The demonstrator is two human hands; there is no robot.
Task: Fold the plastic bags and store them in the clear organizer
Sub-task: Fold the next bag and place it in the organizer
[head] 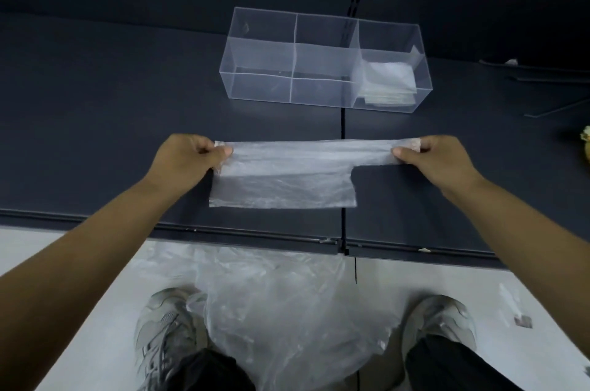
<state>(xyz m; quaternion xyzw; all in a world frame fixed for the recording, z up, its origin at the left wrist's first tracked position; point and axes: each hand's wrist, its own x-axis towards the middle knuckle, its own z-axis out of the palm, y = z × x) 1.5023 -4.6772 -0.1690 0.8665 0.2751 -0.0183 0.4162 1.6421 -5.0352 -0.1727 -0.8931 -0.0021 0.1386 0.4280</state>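
Two panels make up the dark shelf (95, 103) under your grip. The seam (343, 122) between them passes beneath the bag, nearer your right pinch. Drag the thin film across it and it may snag.

Loose bag pile (281, 310): on the floor behind your grip, between your shoes. It looks slippery, and a careless step could tear it or cost you your footing.

Clear organizer (255, 71): beyond your grip, well apart. It seems light, so a push while loading may slide it away.

Plastic bag (287, 173): stretched between both hands, with the wider flap lying on the shelf on your side of the grip line. Pull harder and the narrow strip by your right hand may stretch or rip. Slacken unevenly and the fold goes crooked.

Folded bags (389, 80): in the organizer's right-end compartment, beyond your right hand. They may spring open when the next one lands.

Left hand (188, 160) pinches the bag's left end and right hand (437, 160) pinches its right end. The film is slick, so either pinch could slip.
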